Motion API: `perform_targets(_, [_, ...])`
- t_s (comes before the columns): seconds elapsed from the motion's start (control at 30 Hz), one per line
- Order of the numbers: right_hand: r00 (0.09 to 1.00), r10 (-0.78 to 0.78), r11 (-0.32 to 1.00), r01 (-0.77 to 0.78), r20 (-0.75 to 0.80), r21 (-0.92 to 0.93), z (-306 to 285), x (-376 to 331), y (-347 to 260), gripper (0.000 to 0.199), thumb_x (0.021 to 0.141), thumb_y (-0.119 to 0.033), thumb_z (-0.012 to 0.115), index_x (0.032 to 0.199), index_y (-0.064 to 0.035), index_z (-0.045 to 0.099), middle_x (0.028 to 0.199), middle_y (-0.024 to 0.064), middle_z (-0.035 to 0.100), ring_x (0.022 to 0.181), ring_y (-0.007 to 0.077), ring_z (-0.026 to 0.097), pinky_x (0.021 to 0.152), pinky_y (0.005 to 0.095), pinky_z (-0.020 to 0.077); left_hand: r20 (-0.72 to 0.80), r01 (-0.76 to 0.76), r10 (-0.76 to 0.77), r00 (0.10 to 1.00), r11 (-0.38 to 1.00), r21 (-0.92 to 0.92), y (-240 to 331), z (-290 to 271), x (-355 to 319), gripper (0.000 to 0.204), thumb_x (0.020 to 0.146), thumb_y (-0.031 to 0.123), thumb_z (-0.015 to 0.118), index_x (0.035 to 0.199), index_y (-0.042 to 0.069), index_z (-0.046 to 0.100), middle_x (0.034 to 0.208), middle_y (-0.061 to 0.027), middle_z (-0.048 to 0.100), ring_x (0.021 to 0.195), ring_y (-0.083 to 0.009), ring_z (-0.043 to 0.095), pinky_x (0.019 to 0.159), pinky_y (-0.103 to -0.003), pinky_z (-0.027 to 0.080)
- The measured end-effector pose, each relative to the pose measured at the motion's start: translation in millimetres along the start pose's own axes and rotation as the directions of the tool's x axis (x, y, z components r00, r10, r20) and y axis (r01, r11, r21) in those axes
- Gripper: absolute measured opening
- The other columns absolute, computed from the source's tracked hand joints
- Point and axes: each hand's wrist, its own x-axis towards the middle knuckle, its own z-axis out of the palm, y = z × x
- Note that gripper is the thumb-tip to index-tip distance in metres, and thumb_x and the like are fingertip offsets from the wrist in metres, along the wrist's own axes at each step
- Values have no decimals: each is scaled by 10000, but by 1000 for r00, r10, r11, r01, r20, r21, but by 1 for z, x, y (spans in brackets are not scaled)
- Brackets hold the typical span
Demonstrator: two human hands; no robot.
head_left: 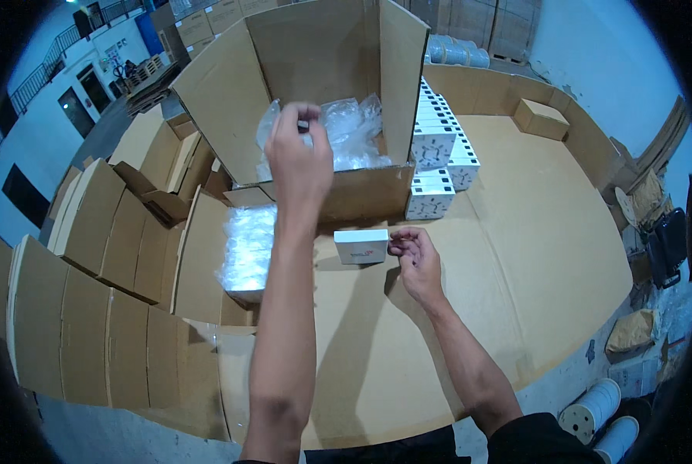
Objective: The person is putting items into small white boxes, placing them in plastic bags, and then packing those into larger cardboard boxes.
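My left hand [299, 151] is raised over the mouth of a large open carton [369, 193], fingers curled. A small dark thing shows between its fingertips, too small to name. Inside the carton lies crumpled clear bubble wrap [350, 131]. A small white box [361, 247] stands on the cardboard surface in front of the carton. Beside the box's right end is my right hand [418, 263], its fingers loosely bent and apart; I cannot tell whether the fingertips touch the box.
Patterned white boxes [431, 147] are stacked right of the carton. A bubble-wrapped bundle [249, 247] sits in a smaller carton at left, near several upright brown cartons [83, 317]. A low cardboard wall [593, 155] rims the work surface [531, 271], with a brown box [541, 118] at its far right.
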Motion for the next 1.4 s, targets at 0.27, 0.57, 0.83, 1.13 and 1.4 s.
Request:
perform_targets(0.27, [1000, 8, 996, -9, -18, -88, 16, -2, -3, 399, 836, 164, 399, 1192, 41, 532, 1082, 150, 663, 1019, 212, 707, 915, 313, 568, 573, -248, -37, 819, 877, 411, -153, 73, 107, 339, 831, 141, 756, 1151, 32, 729, 1097, -179, 752, 1047, -342, 719, 964, -419, 557])
perform_targets(0.57, [999, 6, 991, -13, -54, -135, 12, 0, -9, 333, 857, 135, 460, 1163, 34, 544, 1063, 136, 691, 1007, 199, 719, 880, 299, 572, 719, -355, -90, 689, 823, 443, -202, 113, 102, 184, 835, 119, 735, 1002, 55, 777, 970, -211, 747, 958, -401, 715, 892, -474, 556])
perform_targets(0.83, [998, 0, 989, -11, -70, -148, 6, -3, -7, 294, 862, 123, 477, 1125, 31, 570, 1033, 136, 703, 954, 189, 730, 832, 292, 576, 511, -252, 59, 857, 914, 317, -146, 84, 119, 167, 887, 114, 662, 990, 6, 738, 954, -256, 723, 954, -436, 701, 874, -499, 549])
perform_targets(1.13, [984, -75, 984, 47, -163, -169, 3, -2, 6, 251, 874, 95, 512, 1106, 23, 575, 1015, 125, 706, 930, 191, 730, 812, 291, 577, 211, -226, 206, 955, 972, 72, -28, 0, 158, 185, 977, 166, 614, 1054, 10, 680, 946, -203, 744, 906, -323, 744, 803, -410, 555])
perform_targets(1.4, [985, -63, 988, 39, -161, -150, 1, -16, 4, 290, 905, 157, 434, 1153, 36, 525, 1031, 120, 655, 1002, 188, 699, 929, 337, 588, 214, -8, 80, 974, 947, -320, 37, -65, 50, 207, 1057, 139, 483, 1063, -16, 621, 940, -77, 720, 876, -169, 692, 819, -333, 537])
